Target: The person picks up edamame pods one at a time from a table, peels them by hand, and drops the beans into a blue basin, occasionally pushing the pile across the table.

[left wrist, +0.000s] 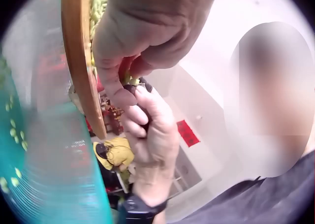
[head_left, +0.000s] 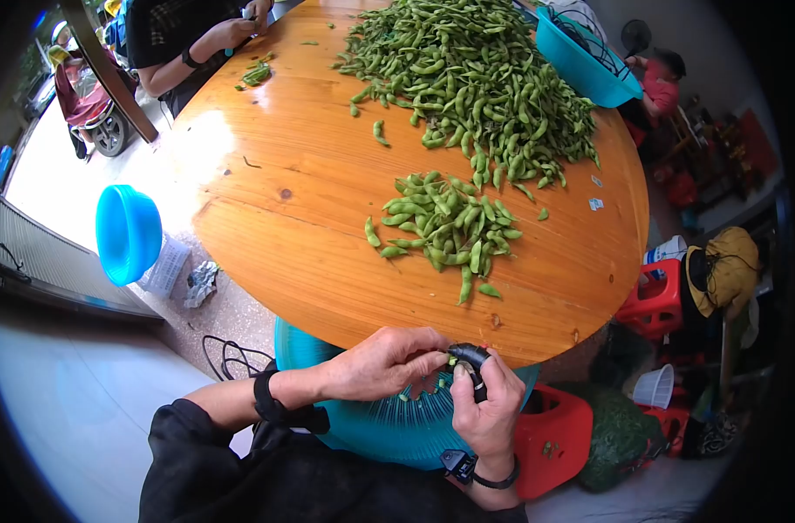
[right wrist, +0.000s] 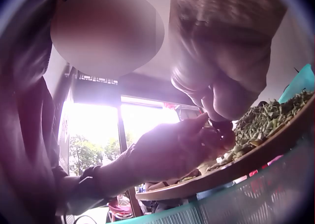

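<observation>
Two hands meet at the near edge of the round wooden table [head_left: 301, 218], just above the teal basket [head_left: 388, 431] that sits against my lap. My left hand [head_left: 382, 362] comes in from the left, its fingertips drawn together against the tip of a small dark tool [head_left: 470, 357]; whether a pod is pinched between them I cannot tell, though the left wrist view shows a bit of green there. My right hand [head_left: 489, 410] stands upright just beside it, fingers curled round the dark tool and thumb pressed on its top. On the table beyond my hands lies a small pile of green soybean pods [head_left: 450, 228], and further back a much larger heap of pods [head_left: 471, 83] that reaches a blue basin [head_left: 580, 61] at the far right rim. At the far left edge another person's hands [head_left: 236, 26] work at a few pods.
</observation>
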Motion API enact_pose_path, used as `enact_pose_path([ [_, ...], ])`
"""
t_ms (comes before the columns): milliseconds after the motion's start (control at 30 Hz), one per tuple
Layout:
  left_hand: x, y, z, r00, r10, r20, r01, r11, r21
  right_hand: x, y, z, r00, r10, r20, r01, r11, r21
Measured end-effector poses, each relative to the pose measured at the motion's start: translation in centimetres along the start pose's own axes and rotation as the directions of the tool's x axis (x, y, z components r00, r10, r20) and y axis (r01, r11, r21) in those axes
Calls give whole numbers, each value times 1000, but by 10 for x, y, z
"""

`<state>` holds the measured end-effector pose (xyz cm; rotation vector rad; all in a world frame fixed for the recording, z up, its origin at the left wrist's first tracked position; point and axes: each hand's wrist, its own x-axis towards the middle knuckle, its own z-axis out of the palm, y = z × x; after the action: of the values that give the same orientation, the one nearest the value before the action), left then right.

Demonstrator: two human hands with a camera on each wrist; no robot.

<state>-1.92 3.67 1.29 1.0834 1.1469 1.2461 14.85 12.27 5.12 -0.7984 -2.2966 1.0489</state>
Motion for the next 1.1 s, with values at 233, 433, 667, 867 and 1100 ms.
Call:
enact_pose_path([
  [233, 1, -1, -3, 992, -41, 121, 74, 956, -283, -6, 3, 6, 992, -108, -66, 105, 993, -50],
  [433, 2, 0, -2, 988, -90, 122, 111, 979, -173, -10, 3, 9, 992, -93, -90, 88, 994, -62],
  [667, 10, -10, 23, 997, -18, -69, -6, 942, -336, -15, 7, 15, 951, -263, -161, 202, 926, -319],
  [867, 2, -10, 25, 939, 38, 342, -105, 979, 178, -16, 16, -34, 957, 56, -286, -91, 989, -113],
  [1100, 40, 24, -18, 943, 223, 248, -322, 424, 846, -42, 62, -132, 902, 252, -350, -401, 787, -469],
])
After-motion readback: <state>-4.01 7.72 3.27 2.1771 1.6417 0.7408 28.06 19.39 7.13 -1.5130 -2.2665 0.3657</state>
